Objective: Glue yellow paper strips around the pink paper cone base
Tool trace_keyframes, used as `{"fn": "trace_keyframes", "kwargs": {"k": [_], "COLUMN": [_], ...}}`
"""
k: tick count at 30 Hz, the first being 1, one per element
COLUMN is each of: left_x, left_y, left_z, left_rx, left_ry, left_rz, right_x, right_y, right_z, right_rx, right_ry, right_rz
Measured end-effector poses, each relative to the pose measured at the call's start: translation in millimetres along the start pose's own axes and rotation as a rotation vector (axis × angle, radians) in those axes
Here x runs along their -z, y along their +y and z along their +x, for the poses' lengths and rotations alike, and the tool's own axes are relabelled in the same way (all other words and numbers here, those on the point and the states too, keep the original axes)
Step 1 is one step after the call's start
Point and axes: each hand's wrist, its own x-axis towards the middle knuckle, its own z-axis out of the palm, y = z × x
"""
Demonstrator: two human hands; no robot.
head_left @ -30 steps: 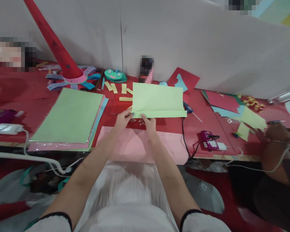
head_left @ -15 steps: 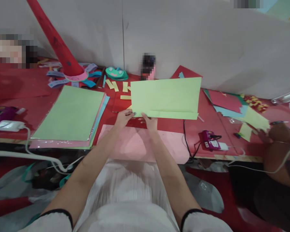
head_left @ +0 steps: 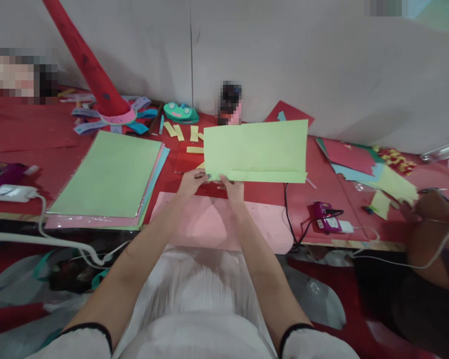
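A light green sheet of paper (head_left: 256,147) is held up above the red table, its lower edge turned up in a narrow folded strip. My left hand (head_left: 193,181) pinches the sheet's lower left corner. Close beside it, my right hand (head_left: 231,188) grips the folded strip with the thumb on top and fingers underneath. Below my wrists lies a pink sheet (head_left: 209,222) at the table's front edge. Small yellow paper strips (head_left: 194,149) lie behind the green sheet, which hides part of the table.
To the left is a stack of coloured paper (head_left: 108,174) in clear plastic. A red cone (head_left: 93,70) and a green case (head_left: 181,113) stand behind. Purple power adapters (head_left: 325,217) with cables sit on both sides. At right, a co-worker's hand (head_left: 436,205) rests near paper scraps.
The green sheet's right side has tilted slightly, its right edge moving a little to the left. Both hands keep the same grip in nearly the same place.
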Motion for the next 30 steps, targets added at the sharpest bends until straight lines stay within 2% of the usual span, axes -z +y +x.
{"fn": "trace_keyframes", "kwargs": {"k": [20,30], "left_x": [0.2,-0.1], "left_y": [0.4,0.9], "left_z": [0.1,-0.9], "left_rx": [0.017,-0.026], "left_ry": [-0.003,-0.025], "left_rz": [0.001,-0.019], "right_x": [2.4,1.4], "right_y": [4.7,1.9], "right_z": [2.5,1.1], "right_rx": [0.007,-0.013], "right_ry": [-0.012,0.002], "right_rz": [0.008,-0.008]}}
